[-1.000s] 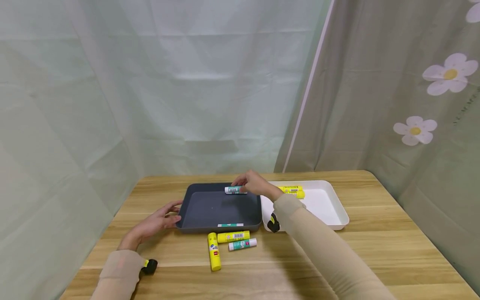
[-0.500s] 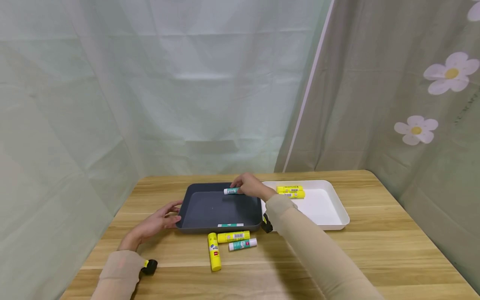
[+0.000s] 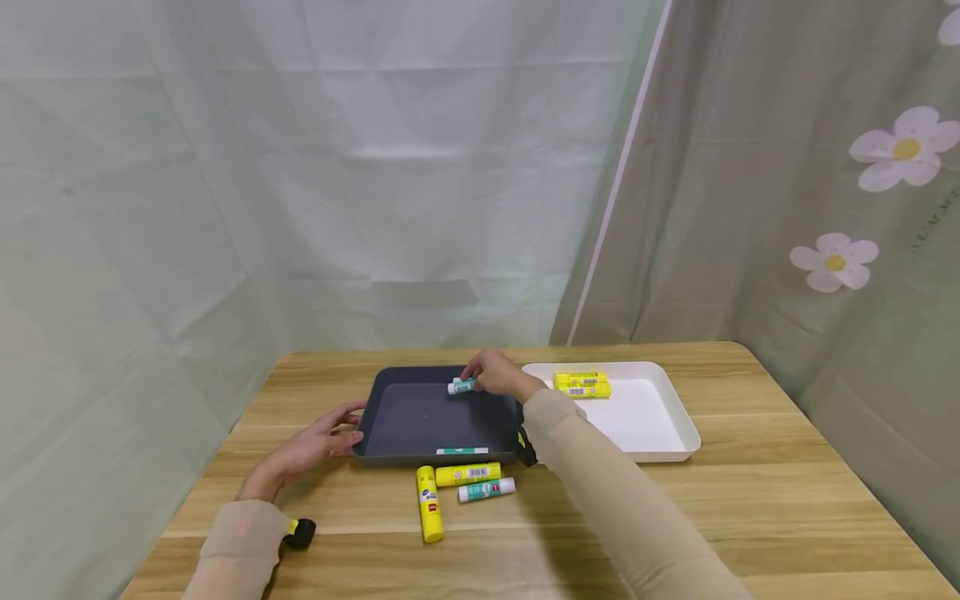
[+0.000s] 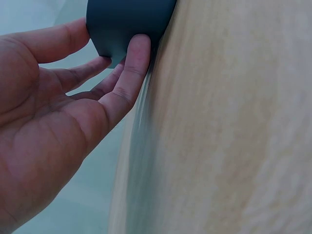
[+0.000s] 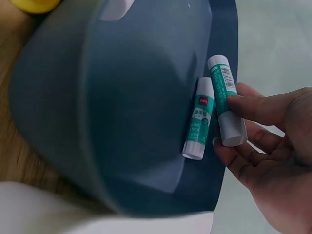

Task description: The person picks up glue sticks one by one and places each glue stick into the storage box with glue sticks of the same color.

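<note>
My right hand (image 3: 497, 372) pinches a green-and-white glue stick (image 5: 223, 92) between thumb and fingers, inside the far right part of the dark grey tray (image 3: 420, 417). Close beside it, a second green glue stick (image 5: 198, 122) lies on the tray floor along the far wall. Another green glue stick (image 3: 462, 451) lies by the tray's front wall, partly hidden by the rim. At the tray's left side, my left hand (image 3: 318, 437) touches the outer wall with extended fingers; its thumb and fingertips rest on the corner in the left wrist view.
A white tray (image 3: 637, 421) adjoins the dark one on the right and holds two yellow glue sticks (image 3: 583, 390). In front lie two more yellow glue sticks (image 3: 430, 504) and a green one (image 3: 487, 490) on the wooden table (image 3: 360, 550). Curtains hang behind.
My right hand has moved slightly left and down within the dark tray with the glue stick. A second green glue stick end now shows beside it. The left hand has stayed put.
</note>
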Demonstrator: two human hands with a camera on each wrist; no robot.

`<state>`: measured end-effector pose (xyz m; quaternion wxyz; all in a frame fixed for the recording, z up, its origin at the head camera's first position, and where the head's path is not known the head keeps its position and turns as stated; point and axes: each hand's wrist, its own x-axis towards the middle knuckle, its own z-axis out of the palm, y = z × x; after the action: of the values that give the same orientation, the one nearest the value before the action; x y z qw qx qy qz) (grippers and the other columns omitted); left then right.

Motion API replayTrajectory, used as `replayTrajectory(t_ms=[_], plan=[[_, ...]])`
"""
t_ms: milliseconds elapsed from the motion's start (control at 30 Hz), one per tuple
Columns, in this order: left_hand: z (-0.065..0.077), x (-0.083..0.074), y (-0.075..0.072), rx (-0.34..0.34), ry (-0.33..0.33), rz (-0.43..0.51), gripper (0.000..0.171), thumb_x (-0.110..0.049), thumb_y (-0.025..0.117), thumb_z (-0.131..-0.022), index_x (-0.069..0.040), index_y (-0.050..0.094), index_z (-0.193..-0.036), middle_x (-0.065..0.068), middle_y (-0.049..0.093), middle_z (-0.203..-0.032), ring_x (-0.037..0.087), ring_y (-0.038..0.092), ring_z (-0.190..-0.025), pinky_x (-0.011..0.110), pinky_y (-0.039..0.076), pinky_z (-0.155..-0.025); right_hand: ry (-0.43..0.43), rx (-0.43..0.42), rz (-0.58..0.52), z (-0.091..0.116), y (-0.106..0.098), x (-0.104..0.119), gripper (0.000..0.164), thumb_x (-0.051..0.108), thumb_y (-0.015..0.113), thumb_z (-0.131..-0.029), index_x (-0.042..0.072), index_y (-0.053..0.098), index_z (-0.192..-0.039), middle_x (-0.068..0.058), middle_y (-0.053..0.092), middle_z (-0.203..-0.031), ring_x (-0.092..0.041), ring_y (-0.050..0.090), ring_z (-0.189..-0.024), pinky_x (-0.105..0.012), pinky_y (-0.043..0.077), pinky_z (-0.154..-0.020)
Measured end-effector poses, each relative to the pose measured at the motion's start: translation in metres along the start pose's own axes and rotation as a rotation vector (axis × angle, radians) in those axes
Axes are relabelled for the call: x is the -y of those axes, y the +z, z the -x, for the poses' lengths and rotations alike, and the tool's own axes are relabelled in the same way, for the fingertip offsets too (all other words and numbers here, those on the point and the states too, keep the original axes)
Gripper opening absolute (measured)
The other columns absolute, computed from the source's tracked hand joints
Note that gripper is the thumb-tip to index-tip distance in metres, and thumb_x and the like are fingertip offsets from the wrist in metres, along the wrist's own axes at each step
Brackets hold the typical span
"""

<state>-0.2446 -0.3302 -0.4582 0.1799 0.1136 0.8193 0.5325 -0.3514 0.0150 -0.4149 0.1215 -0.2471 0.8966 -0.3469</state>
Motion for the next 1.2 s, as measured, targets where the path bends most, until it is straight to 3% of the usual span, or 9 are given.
replayTrajectory(t_ms=[200, 333, 533, 700, 867, 1033, 1200], plan=[[0.0004, 0.0002, 0.0011, 0.016, 0.008, 0.006, 0.071, -0.019, 0.055, -0.110, 0.000, 0.015, -0.165, 0.035, 0.023, -0.158, 0.050, 0.041, -0.139, 0.048, 0.052, -0.104, -0.032, 0.023, 0.079, -0.0044, 0.0045, -0.0010, 0.028, -0.015, 0.065, -0.091, -0.002, 0.078, -0.111, -0.011, 0.069, -0.089, -0.015, 0.048, -0.071, -0.024, 0.042, -0.063], [0.0010, 0.0007, 0.0017, 0.021, 0.016, 0.005, 0.071, -0.019, 0.055, -0.110, 0.002, 0.014, -0.165, 0.036, 0.024, -0.157, 0.050, 0.043, -0.137, 0.048, 0.052, -0.103, -0.028, 0.022, 0.137, -0.0065, 0.0065, -0.0027, 0.029, -0.016, 0.064, -0.091, -0.003, 0.078, -0.112, -0.011, 0.068, -0.085, -0.014, 0.042, -0.068, -0.023, 0.038, -0.061], [0.0015, 0.0016, 0.0020, 0.016, 0.006, 0.005, 0.072, -0.020, 0.056, -0.110, 0.001, 0.015, -0.165, 0.035, 0.024, -0.157, 0.049, 0.044, -0.137, 0.046, 0.052, -0.103, -0.048, 0.012, 0.175, -0.0059, 0.0066, 0.0002, 0.027, -0.015, 0.063, -0.093, -0.003, 0.079, -0.111, -0.016, 0.073, -0.110, -0.017, 0.052, -0.082, -0.024, 0.045, -0.070], [0.0012, 0.0012, 0.0024, 0.021, 0.012, 0.003, 0.072, -0.020, 0.055, -0.110, 0.000, 0.014, -0.165, 0.035, 0.023, -0.158, 0.051, 0.042, -0.139, 0.047, 0.052, -0.104, -0.073, -0.005, 0.251, -0.0040, 0.0070, -0.0008, 0.031, -0.016, 0.057, -0.094, 0.000, 0.081, -0.106, -0.013, 0.074, -0.115, -0.022, 0.064, -0.101, -0.031, 0.054, -0.084], [0.0008, 0.0015, 0.0019, 0.017, 0.010, 0.004, 0.070, -0.020, 0.054, -0.110, 0.000, 0.015, -0.165, 0.035, 0.024, -0.158, 0.050, 0.041, -0.139, 0.048, 0.052, -0.104, -0.049, -0.005, 0.287, -0.0012, 0.0078, -0.0054, 0.038, -0.017, 0.052, -0.094, 0.004, 0.081, -0.105, -0.012, 0.073, -0.121, -0.026, 0.064, -0.117, -0.036, 0.054, -0.096], [0.0008, 0.0016, 0.0006, 0.008, 0.006, 0.007, 0.070, -0.020, 0.055, -0.110, -0.001, 0.016, -0.165, 0.034, 0.023, -0.159, 0.050, 0.041, -0.140, 0.048, 0.051, -0.105, -0.030, 0.002, 0.263, 0.0000, 0.0058, -0.0053, 0.040, -0.017, 0.050, -0.095, 0.005, 0.081, -0.109, -0.013, 0.071, -0.125, -0.027, 0.063, -0.119, -0.039, 0.054, -0.099], [0.0010, 0.0005, -0.0002, 0.001, 0.001, -0.006, 0.070, -0.020, 0.056, -0.110, -0.002, 0.018, -0.165, 0.035, 0.024, -0.158, 0.049, 0.041, -0.140, 0.050, 0.050, -0.106, -0.043, 0.003, 0.246, 0.0016, 0.0009, -0.0012, 0.042, -0.018, 0.049, -0.095, 0.005, 0.080, -0.112, -0.013, 0.072, -0.122, -0.025, 0.065, -0.108, -0.038, 0.056, -0.091]])
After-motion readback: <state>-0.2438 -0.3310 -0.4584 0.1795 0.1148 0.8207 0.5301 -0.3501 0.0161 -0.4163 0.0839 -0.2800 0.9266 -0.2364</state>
